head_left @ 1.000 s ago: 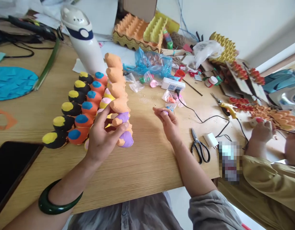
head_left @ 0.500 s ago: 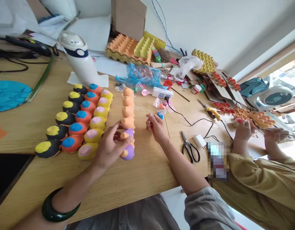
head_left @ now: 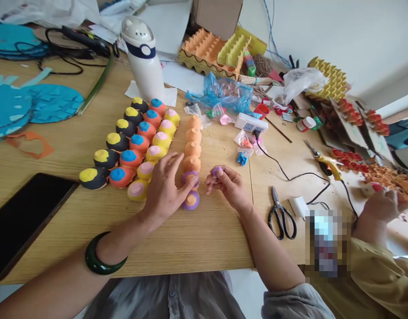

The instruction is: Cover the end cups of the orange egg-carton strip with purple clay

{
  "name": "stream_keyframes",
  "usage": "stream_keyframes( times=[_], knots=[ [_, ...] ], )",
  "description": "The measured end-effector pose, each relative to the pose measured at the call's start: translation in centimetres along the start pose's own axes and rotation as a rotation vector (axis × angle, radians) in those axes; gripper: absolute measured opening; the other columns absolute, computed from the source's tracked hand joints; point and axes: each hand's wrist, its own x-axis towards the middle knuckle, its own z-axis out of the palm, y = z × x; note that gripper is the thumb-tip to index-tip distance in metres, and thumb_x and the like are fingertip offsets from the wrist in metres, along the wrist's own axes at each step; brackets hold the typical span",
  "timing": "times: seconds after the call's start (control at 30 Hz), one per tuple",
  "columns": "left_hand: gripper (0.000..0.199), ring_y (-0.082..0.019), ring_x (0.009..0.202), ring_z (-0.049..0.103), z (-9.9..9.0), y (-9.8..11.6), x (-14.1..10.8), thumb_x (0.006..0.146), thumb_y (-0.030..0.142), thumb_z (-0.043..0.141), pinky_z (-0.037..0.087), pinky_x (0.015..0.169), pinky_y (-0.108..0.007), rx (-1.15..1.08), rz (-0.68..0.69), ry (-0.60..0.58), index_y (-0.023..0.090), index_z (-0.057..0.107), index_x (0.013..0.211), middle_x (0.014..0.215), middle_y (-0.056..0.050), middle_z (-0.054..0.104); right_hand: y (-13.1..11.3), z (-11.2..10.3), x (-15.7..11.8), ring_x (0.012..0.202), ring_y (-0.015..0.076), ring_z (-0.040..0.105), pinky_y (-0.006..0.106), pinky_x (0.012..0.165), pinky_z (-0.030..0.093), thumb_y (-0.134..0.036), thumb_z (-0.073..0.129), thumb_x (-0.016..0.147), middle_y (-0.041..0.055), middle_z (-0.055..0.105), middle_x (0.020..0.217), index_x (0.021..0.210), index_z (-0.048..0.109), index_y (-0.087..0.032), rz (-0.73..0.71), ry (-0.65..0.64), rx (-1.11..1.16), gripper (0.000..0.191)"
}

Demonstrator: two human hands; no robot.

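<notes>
A strip of orange egg-carton cups lies lengthwise on the table, its two nearest cups ringed with purple clay. My left hand holds the strip near that end, with the thumb on a purple-ringed cup and the fingers at its left side. Just right of the strip, my right hand pinches a small piece of purple clay between thumb and fingers. Left of the strip stand finished-looking rows of cups: yellow with pink tops, orange-red with blue tops, and black with yellow tops.
Black-handled scissors, a white plug adapter and a power strip with its cord lie to the right. A dark tablet sits at left. A white bottle stands behind. Another person's hand works at far right.
The view has shifted so the table things appear further right. My left hand has stayed at the strip's near end. My right hand's pinch has turned, showing purple clay.
</notes>
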Motion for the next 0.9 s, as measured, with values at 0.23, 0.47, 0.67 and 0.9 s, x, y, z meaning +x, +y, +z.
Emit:
stream_keyframes(
  times=[0.23, 0.47, 0.67, 0.9],
  knots=[
    [0.022, -0.02, 0.109, 0.076, -0.5, 1.1, -0.1, 0.107, 0.026, 0.064, 0.061, 0.098, -0.034, -0.12, 0.394, 0.029, 0.025, 0.076, 0.126, 0.117, -0.006, 0.08, 0.2, 0.8, -0.8, 0.06, 0.013, 0.073, 0.031, 0.065, 0.068, -0.053, 0.083, 0.093, -0.0016, 0.08, 0.082, 0.114, 0.063, -0.023, -0.083, -0.018, -0.025, 0.042],
    [0.008, -0.017, 0.092, 0.076, 0.2, 0.8, -0.3, 0.102, 0.024, 0.074, 0.06, 0.086, -0.029, -0.13, 0.554, 0.084, 0.019, 0.078, 0.106, 0.1, -0.006, 0.083, 0.6, 2.1, -1.7, 0.054, 0.0141, 0.073, 0.029, 0.061, 0.067, -0.052, 0.078, 0.098, -0.0035, 0.074, 0.065, 0.096, 0.062, -0.021, -0.073, -0.103, -0.059, 0.035],
    [0.011, -0.016, 0.087, 0.077, -0.2, 1.1, -0.4, 0.105, 0.022, 0.069, 0.06, 0.083, -0.028, -0.099, 0.553, 0.109, 0.021, 0.08, 0.102, 0.094, -0.004, 0.083, 0.0, 2.3, -1.8, 0.07, 0.0158, 0.077, 0.033, 0.069, 0.071, -0.05, 0.089, 0.088, -0.0001, 0.079, 0.081, 0.109, 0.068, -0.021, -0.081, -0.048, -0.072, 0.041],
    [0.028, -0.016, 0.09, 0.078, -0.3, 0.8, -0.1, 0.1, 0.036, 0.078, 0.063, 0.084, -0.027, -0.174, 0.482, 0.076, 0.024, 0.079, 0.125, 0.107, -0.004, 0.083, 0.0, 2.0, -1.7, 0.05, 0.0096, 0.065, 0.027, 0.054, 0.066, -0.053, 0.083, 0.092, -0.0046, 0.073, 0.071, 0.103, 0.068, -0.02, 0.015, -0.035, 0.04, 0.038]
  ],
)
